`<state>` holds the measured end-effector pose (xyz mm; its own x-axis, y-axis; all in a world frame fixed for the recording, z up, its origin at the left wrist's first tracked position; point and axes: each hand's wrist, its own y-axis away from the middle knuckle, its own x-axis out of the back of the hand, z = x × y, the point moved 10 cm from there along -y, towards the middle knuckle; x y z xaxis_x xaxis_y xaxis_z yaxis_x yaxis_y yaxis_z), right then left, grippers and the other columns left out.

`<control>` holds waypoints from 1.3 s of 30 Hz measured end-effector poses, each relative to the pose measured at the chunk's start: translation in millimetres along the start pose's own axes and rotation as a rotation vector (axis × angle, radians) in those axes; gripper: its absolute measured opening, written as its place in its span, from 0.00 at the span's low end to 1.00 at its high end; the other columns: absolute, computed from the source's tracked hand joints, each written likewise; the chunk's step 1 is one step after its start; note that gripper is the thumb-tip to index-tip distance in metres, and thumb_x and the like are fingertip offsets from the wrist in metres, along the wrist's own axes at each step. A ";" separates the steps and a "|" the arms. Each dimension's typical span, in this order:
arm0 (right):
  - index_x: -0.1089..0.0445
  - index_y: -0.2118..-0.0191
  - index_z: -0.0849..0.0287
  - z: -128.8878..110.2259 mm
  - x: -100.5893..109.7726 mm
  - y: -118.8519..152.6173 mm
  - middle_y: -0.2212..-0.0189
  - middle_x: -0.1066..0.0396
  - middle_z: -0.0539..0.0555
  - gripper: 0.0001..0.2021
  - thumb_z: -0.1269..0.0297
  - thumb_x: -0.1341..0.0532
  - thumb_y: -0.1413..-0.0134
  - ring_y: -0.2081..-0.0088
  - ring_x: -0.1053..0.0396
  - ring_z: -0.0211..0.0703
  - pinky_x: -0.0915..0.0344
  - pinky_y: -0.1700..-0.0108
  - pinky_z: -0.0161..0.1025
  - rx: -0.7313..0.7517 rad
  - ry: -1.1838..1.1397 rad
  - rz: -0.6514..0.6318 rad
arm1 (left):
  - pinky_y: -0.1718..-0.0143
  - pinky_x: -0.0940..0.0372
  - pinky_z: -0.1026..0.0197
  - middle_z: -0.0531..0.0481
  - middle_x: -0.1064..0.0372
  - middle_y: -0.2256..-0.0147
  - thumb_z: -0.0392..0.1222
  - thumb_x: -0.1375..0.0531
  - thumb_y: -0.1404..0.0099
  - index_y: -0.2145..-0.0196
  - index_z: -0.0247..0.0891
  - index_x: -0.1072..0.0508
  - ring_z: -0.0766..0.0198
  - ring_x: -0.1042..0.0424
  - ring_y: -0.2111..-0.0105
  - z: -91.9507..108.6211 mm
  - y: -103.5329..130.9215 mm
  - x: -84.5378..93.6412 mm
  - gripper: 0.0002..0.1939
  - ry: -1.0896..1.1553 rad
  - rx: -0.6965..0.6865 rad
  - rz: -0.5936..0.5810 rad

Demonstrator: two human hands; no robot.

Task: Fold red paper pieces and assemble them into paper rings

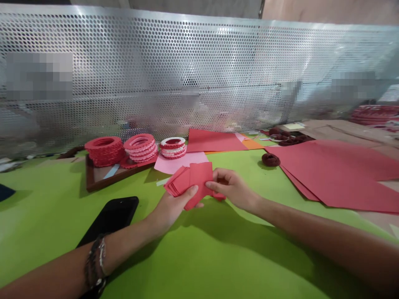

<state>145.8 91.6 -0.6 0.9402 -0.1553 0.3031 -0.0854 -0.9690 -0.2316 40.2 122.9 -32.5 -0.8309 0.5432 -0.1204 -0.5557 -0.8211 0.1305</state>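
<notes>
The left hand's (170, 209) fingers clasp the red paper pieces (200, 174); the right hand's (238, 191) pinch their edge. Light, flat thumb pressure should prevent creasing.

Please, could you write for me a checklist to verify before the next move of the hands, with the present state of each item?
1. Left hand holds the small red paper pieces: ok.
2. Right hand is at their edge: ok, its thumb touches them.
3. Small pieces are squared into one even stack: not ok, several are fanned out.
4. Number of small pieces is known: cannot tell, they overlap.
5. Black phone is away from the left forearm: not ok, the forearm crosses its near end.
6. Large red sheets are away from the right hand: ok, green surface shows between.
</notes>
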 end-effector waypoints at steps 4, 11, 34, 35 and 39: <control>0.41 0.79 0.60 -1.2 22.6 -7.8 0.83 0.44 0.46 0.14 0.54 0.47 0.54 0.80 0.47 0.30 0.47 0.76 0.31 -0.007 0.148 0.031 | 0.67 0.28 0.62 0.51 0.30 0.57 0.37 0.43 0.43 0.60 0.40 0.31 0.58 0.28 0.61 -0.4 -2.8 1.3 0.11 0.044 -0.018 0.005; 0.43 0.83 0.60 24.0 57.6 -19.2 0.87 0.46 0.44 0.12 0.59 0.46 0.57 0.84 0.51 0.29 0.52 0.80 0.31 -0.108 0.360 -0.048 | 0.70 0.28 0.63 0.48 0.28 0.60 0.36 0.46 0.41 0.60 0.38 0.31 0.58 0.30 0.59 2.2 -5.4 1.3 0.11 0.085 -0.040 -0.016; 0.43 0.65 0.60 -19.2 -15.9 11.7 0.74 0.41 0.48 0.12 0.65 0.40 0.56 0.75 0.43 0.33 0.44 0.73 0.32 0.113 0.173 -0.058 | 0.72 0.29 0.64 0.47 0.28 0.60 0.37 0.41 0.45 0.58 0.38 0.32 0.59 0.27 0.65 2.0 -1.6 -11.3 0.15 0.002 -0.062 -0.152; 0.43 0.66 0.60 -16.8 -15.0 11.1 0.74 0.41 0.48 0.10 0.66 0.41 0.55 0.75 0.43 0.33 0.45 0.73 0.32 0.106 0.131 -0.039 | 0.72 0.29 0.63 0.47 0.28 0.60 0.37 0.41 0.45 0.59 0.38 0.32 0.58 0.27 0.64 1.6 -1.6 -11.7 0.14 0.010 -0.058 -0.158; 0.43 0.71 0.59 -13.4 -6.8 6.5 0.77 0.45 0.46 0.05 0.67 0.44 0.53 0.77 0.47 0.31 0.47 0.75 0.31 0.123 -0.018 0.002 | 0.71 0.29 0.62 0.47 0.29 0.59 0.38 0.42 0.44 0.60 0.39 0.31 0.57 0.28 0.62 0.0 -1.9 -12.7 0.12 0.055 -0.050 -0.175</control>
<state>134.4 83.8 8.2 0.9460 -0.1524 0.2861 -0.0469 -0.9377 -0.3443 51.8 117.5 -31.2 -0.7182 0.6693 -0.1905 -0.6884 -0.7234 0.0539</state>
